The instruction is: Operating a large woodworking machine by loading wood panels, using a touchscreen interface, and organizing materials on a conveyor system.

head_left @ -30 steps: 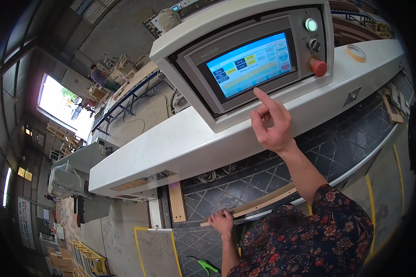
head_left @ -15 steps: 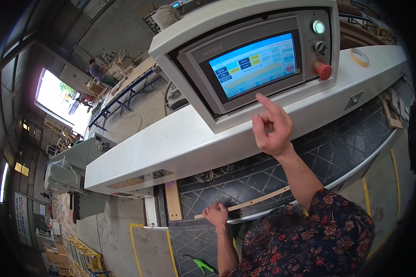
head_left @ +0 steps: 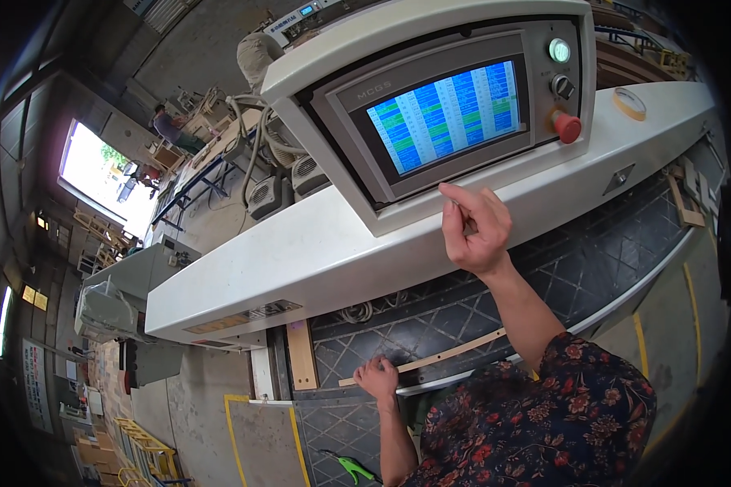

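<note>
My left hand (head_left: 377, 377) is curled over a thin wooden strip (head_left: 451, 353) with small dark holes, close to the strip's left end. The strip lies on a black surface marked with crossed lines. My right hand (head_left: 479, 231) is raised just below the control panel's touchscreen (head_left: 443, 118), with nothing in it. Its index finger is bent toward the screen's lower frame, the thumb stands apart, and the other fingers are folded in. Blue, green and white rows fill the screen. Beside it are a lit green button (head_left: 559, 50), a black rotary switch (head_left: 562, 85) and a red emergency-stop button (head_left: 567, 127).
A long white machine beam (head_left: 300, 272) runs under the panel, with a tape roll (head_left: 629, 103) on its right part. A wider wooden board (head_left: 302, 357) lies left of the strip. A green air gun (head_left: 356, 468) is low in view. Another person (head_left: 175, 130) is far back left.
The screen has switched from a page of boxes to a full table of rows. My right index finger has drawn down and left, away from the screen. My left hand stays on the strip.
</note>
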Motion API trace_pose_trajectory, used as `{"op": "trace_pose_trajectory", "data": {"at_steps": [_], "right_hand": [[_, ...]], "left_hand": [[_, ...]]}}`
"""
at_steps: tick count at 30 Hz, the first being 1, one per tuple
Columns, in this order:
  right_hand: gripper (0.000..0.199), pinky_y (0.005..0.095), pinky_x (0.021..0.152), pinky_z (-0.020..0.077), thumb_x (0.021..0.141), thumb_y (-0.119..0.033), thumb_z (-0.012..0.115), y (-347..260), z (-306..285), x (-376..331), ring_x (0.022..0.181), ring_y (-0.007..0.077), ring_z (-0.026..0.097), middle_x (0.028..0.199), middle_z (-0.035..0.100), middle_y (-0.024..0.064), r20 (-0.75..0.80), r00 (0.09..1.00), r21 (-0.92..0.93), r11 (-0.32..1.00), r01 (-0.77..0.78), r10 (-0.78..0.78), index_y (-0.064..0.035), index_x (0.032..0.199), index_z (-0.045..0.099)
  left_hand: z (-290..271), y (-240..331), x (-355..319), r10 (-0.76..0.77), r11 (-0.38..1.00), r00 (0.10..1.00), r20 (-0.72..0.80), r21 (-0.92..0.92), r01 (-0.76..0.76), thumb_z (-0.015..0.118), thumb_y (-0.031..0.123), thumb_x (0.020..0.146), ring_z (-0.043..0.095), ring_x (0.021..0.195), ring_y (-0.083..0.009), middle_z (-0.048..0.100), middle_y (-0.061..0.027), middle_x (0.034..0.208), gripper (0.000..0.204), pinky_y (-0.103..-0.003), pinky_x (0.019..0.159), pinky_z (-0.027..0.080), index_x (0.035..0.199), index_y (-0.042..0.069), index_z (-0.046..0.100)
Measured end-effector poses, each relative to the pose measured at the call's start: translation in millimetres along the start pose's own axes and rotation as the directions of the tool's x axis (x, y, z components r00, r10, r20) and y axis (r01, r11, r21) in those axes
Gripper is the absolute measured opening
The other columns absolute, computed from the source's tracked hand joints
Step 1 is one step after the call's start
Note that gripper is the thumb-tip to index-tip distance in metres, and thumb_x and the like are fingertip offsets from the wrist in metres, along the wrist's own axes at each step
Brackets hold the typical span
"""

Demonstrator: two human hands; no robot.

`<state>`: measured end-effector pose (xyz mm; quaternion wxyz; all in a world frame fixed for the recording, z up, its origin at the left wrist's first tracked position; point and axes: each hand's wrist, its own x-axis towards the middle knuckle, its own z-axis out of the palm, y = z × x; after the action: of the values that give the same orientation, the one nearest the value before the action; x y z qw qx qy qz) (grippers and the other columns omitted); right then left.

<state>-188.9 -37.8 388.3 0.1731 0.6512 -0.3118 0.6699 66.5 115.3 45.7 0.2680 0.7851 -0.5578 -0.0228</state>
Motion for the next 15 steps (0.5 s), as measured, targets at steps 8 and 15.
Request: {"op": "trace_pose_trajectory", "data": {"at_steps": [8, 15], "right_hand": [[0.029, 0.0280, 0.050, 0.0325, 0.081, 0.010, 0.065, 1, 1, -1, 0.051, 0.0122, 0.041, 0.061, 0.053, -0.0020, -0.013, 1.000, 0.009, 1.000, -0.008, 0.008, 0.0001, 0.108, 0.071], [0.028, 0.0287, 0.051, 0.0336, 0.081, 0.010, 0.065, 3, -1, -1, 0.050, 0.0132, 0.041, 0.062, 0.057, -0.0007, -0.004, 1.000, 0.006, 1.000, 0.009, -0.009, -0.0006, 0.106, 0.071]], "left_hand": [[0, 0, 2, 0.026, 1.000, 1.000, -0.008, -0.015, -0.026, 0.061, 0.023, 0.085, 0.064, 0.094, -0.0300, 0.075, -0.0094, 0.092, 0.021, -0.043, 0.103, 0.036, 0.088, 0.013, 0.079], [6, 1, 13, 0.020, 1.000, 1.000, 0.000, -0.002, -0.020, 0.061, 0.024, 0.085, 0.064, 0.092, -0.0293, 0.075, -0.0088, 0.091, 0.021, -0.043, 0.102, 0.036, 0.087, 0.013, 0.079]]}}
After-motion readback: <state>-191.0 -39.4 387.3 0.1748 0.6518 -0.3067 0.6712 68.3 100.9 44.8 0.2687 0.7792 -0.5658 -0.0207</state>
